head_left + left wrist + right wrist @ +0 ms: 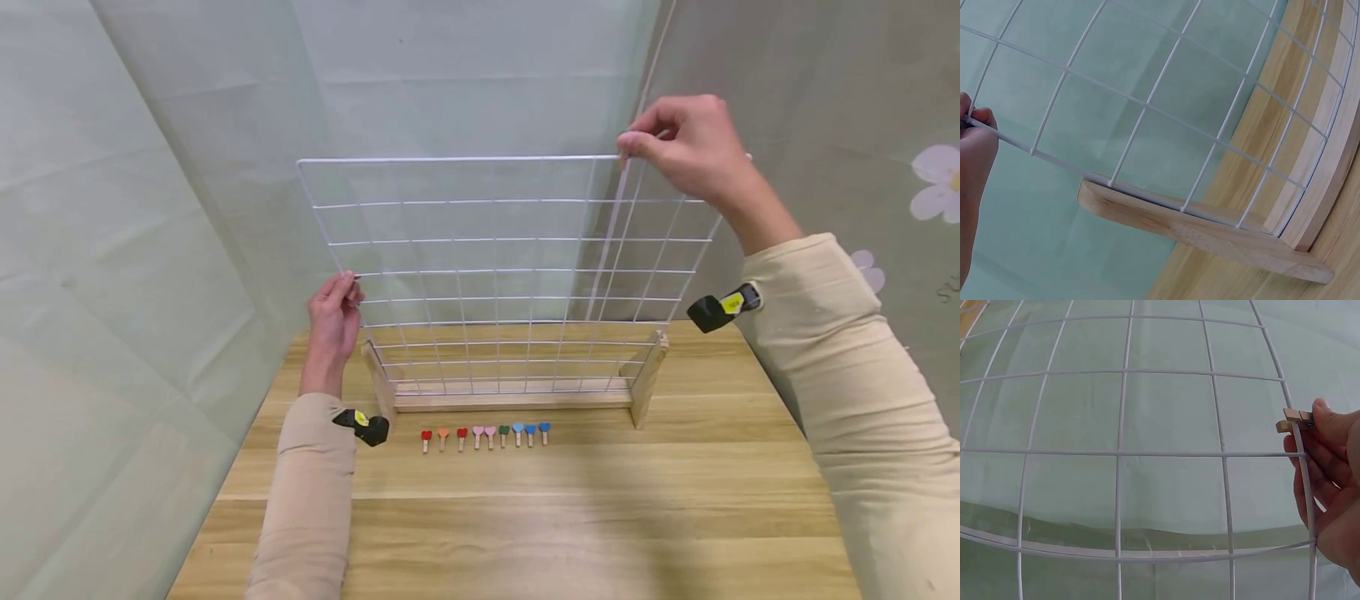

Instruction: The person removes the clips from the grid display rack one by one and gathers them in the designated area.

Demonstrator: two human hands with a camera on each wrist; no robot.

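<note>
White wire grid panel (495, 275): 1, upright in a wooden stand (510, 398).

Right hand (693, 150): at the panel's top right corner, pinching 1 small wooden clothespin (1294, 419) against the top wire.

Left hand (333, 317): fingers curled on the panel's left edge wire.

Heart-topped clothespins (485, 435): 9, in a row before the stand, nearer the left hand.
</note>
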